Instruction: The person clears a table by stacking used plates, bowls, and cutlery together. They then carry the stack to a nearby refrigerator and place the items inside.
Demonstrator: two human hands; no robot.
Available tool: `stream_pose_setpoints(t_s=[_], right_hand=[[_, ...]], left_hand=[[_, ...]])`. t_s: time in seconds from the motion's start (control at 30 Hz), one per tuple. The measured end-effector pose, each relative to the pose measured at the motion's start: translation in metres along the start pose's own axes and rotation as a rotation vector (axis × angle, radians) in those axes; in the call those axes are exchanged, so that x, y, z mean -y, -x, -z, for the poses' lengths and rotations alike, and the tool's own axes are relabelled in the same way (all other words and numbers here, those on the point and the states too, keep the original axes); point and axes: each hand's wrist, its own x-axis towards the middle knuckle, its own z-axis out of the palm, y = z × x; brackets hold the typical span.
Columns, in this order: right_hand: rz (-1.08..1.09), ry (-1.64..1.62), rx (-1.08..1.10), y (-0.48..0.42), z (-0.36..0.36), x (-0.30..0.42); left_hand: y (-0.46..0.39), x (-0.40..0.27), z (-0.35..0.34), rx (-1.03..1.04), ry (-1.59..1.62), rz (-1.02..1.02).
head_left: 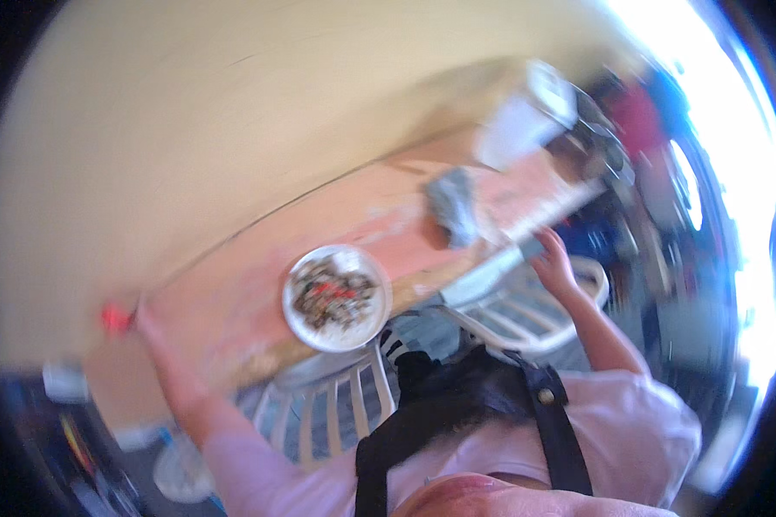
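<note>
My left hand (143, 318) is stretched out to the far left end of a worn pink tabletop (258, 284), at a small red thing (116, 318); blur hides whether the fingers hold it. At the right, my right hand (551, 255) is raised near the table's front edge, fingers apart, with nothing seen in it. Between the hands, a white bowl or plate (380, 323) with a brown and white heap and red bits in it stands at the front edge. A crumpled grey-blue cloth (452, 205) lies farther right on the table.
Two white slatted plastic chairs (333, 413) (524, 323) are tucked against the table's near side. A white box-like container (520, 126) stands at the right end by the beige wall (233, 129). Blurred objects fill the far right. A round whitish thing (182, 468) is at lower left.
</note>
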Motion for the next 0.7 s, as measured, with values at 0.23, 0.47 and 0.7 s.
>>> stream_pose_setpoints(t_s=[0.23, 0.47, 0.7], right_hand=[[0.053, 0.019, 0.098, -0.005, 0.006, 0.050], [0.112, -0.114, 0.095, -0.013, 0.036, 0.050], [0.319, -0.581, 0.103, -0.046, 0.127, 0.061]], left_hand=[[0.026, -0.053, -0.009, -0.022, 0.456, 0.199], [0.146, -0.200, -0.014, 0.106, 0.827, 0.181], [0.348, -0.378, -0.106, 0.994, 0.923, -0.149]])
